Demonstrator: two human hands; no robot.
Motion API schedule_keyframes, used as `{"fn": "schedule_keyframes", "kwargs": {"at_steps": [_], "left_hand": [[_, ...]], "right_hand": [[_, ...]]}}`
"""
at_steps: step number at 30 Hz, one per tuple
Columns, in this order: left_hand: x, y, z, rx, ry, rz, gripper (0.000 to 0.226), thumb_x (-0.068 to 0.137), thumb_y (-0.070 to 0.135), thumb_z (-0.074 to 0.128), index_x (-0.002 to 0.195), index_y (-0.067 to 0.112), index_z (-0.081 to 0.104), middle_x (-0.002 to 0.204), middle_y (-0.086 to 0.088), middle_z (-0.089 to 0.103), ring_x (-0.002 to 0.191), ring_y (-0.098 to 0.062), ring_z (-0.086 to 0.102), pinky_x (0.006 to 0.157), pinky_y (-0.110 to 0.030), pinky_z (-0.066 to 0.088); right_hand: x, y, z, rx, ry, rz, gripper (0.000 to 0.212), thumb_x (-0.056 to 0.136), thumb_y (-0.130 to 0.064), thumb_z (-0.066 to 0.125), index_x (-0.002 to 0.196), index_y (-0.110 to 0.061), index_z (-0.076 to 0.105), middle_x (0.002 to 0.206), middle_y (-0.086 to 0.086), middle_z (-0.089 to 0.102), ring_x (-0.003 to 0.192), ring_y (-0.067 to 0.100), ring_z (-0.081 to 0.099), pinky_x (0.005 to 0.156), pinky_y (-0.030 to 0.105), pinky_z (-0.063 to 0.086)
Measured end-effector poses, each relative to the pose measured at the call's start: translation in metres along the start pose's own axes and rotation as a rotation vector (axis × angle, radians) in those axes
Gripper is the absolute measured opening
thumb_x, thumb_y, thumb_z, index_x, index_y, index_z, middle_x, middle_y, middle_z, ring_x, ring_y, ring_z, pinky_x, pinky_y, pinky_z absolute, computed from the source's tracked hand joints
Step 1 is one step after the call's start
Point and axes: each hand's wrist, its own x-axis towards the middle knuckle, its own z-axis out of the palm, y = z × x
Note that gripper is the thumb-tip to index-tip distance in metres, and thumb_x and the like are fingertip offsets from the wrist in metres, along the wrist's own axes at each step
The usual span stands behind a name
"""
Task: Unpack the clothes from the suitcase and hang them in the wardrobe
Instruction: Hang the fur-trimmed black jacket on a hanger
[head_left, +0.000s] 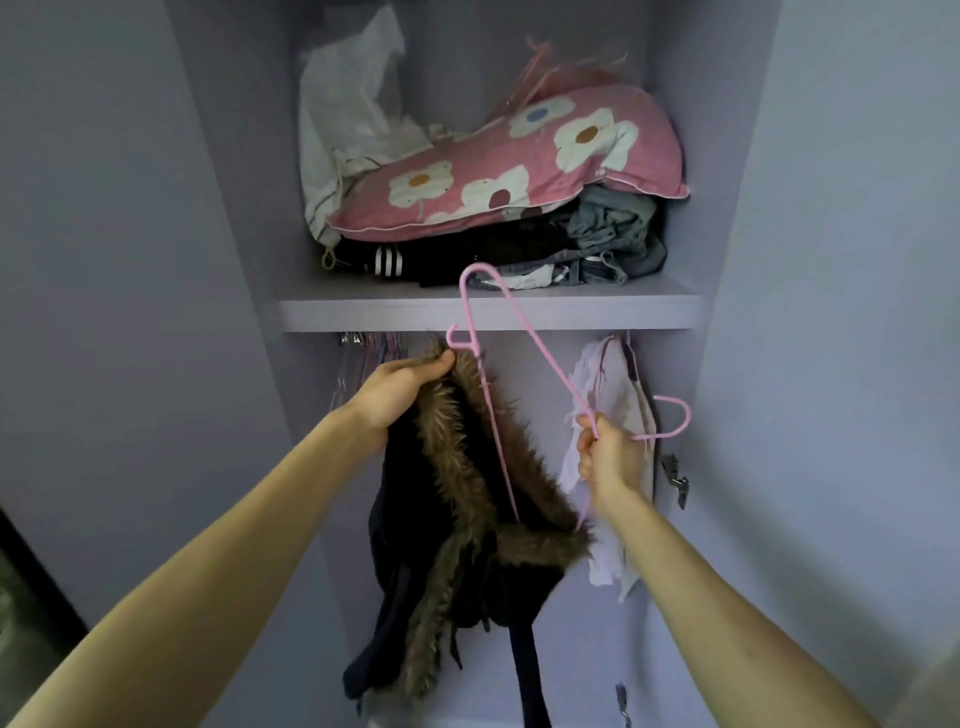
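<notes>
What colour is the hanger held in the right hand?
Pink; the hanger shows best in the head view.

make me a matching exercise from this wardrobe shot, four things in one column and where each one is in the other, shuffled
Things
1. flowered pillow
2. pink hanger
3. fur-trimmed dark garment
4. pale garment

Places
A. gripped at its fur edge by the left hand
B. on the shelf, on top of piled clothes
C. hanging below the shelf, at the right
D. held in the right hand

Pairs: 1-B, 2-D, 3-A, 4-C
</notes>
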Motion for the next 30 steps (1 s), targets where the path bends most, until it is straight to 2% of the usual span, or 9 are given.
{"fn": "schedule_keyframes", "kwargs": {"at_steps": [6, 10, 14, 16, 19, 21, 23, 26, 30], "left_hand": [[0.0, 0.007, -0.018, -0.045, 0.067, -0.007, 0.02, 0.091, 0.028, 0.069, 0.102, 0.011, 0.074, 0.098, -0.01, 0.076, 0.086, -0.025, 0.074, 0.081, -0.037, 0.057], [0.013, 0.0, -0.03, 0.016, 0.232, 0.023, 0.028, 0.09, 0.032, 0.071, 0.111, 0.013, 0.073, 0.1, -0.007, 0.076, 0.092, -0.024, 0.072, 0.082, -0.032, 0.056], [0.024, -0.025, -0.044, 0.315, 0.418, 0.061, 0.04, 0.09, 0.046, 0.068, 0.121, 0.022, 0.07, 0.117, 0.0, 0.069, 0.111, -0.023, 0.063, 0.103, -0.034, 0.047], [0.021, -0.031, -0.044, 0.453, 0.457, 0.091, 0.04, 0.093, 0.049, 0.062, 0.121, 0.021, 0.069, 0.116, 0.0, 0.067, 0.112, -0.023, 0.06, 0.099, -0.032, 0.047], [0.018, -0.035, -0.032, 0.746, 0.405, 0.253, 0.031, 0.098, 0.049, 0.053, 0.087, 0.021, 0.064, 0.094, -0.004, 0.065, 0.092, -0.027, 0.062, 0.075, -0.033, 0.047], [0.019, -0.036, -0.02, 0.888, 0.339, 0.313, 0.036, 0.096, 0.052, 0.051, 0.073, 0.025, 0.055, 0.089, -0.004, 0.06, 0.085, -0.027, 0.06, 0.071, -0.034, 0.046], [0.022, -0.037, -0.014, 0.962, 0.297, 0.318, 0.037, 0.094, 0.057, 0.052, 0.076, 0.025, 0.059, 0.092, -0.002, 0.06, 0.089, -0.026, 0.059, 0.078, -0.038, 0.051], [0.024, -0.036, -0.009, 0.912, 0.254, 0.249, 0.041, 0.093, 0.062, 0.05, 0.099, 0.026, 0.067, 0.099, -0.001, 0.068, 0.099, -0.029, 0.062, 0.089, -0.043, 0.052], [0.022, -0.04, -0.01, 0.965, 0.203, 0.206, 0.045, 0.09, 0.071, 0.045, 0.107, 0.036, 0.067, 0.103, 0.007, 0.067, 0.103, -0.021, 0.059, 0.102, -0.045, 0.044]], "right_hand": [[-0.001, 0.022, -0.016, -0.329, -0.101, -0.052, 0.045, 0.096, -0.02, 0.052, 0.052, -0.014, 0.054, 0.045, 0.002, 0.041, 0.032, 0.01, 0.028, 0.036, 0.02, 0.022], [0.004, 0.014, -0.019, -0.601, -0.074, -0.186, 0.05, 0.086, -0.025, 0.057, 0.037, -0.017, 0.055, 0.035, -0.004, 0.04, 0.04, 0.017, 0.039, 0.051, 0.029, 0.035], [0.007, -0.002, -0.019, -0.745, -0.112, -0.317, 0.048, 0.085, -0.02, 0.059, 0.037, -0.016, 0.056, 0.037, -0.003, 0.049, 0.043, 0.014, 0.049, 0.058, 0.027, 0.042], [0.005, -0.01, -0.018, -0.863, -0.152, -0.368, 0.043, 0.084, -0.021, 0.06, 0.042, -0.012, 0.06, 0.039, -0.001, 0.053, 0.043, 0.012, 0.052, 0.058, 0.027, 0.044], [-0.001, -0.014, -0.013, -1.12, -0.281, -0.395, 0.034, 0.082, -0.027, 0.061, 0.053, -0.01, 0.068, 0.048, 0.001, 0.062, 0.047, 0.013, 0.058, 0.055, 0.025, 0.048], [-0.008, -0.018, -0.003, -1.167, -0.318, -0.457, 0.035, 0.082, -0.03, 0.06, 0.055, -0.008, 0.066, 0.05, 0.005, 0.062, 0.05, 0.019, 0.059, 0.049, 0.023, 0.043], [-0.017, -0.031, 0.013, -1.145, -0.289, -0.573, 0.043, 0.086, -0.031, 0.058, 0.05, -0.008, 0.054, 0.044, 0.006, 0.051, 0.045, 0.022, 0.049, 0.045, 0.026, 0.035], [-0.025, -0.05, 0.033, -1.28, -0.302, -0.683, 0.047, 0.092, -0.034, 0.053, 0.05, -0.015, 0.044, 0.045, -0.001, 0.042, 0.046, 0.017, 0.042, 0.047, 0.028, 0.029], [-0.023, -0.049, 0.046, -1.527, -0.486, -0.519, 0.037, 0.091, -0.041, 0.053, 0.065, -0.017, 0.062, 0.061, 0.0, 0.056, 0.062, 0.021, 0.057, 0.054, 0.029, 0.039]]}}
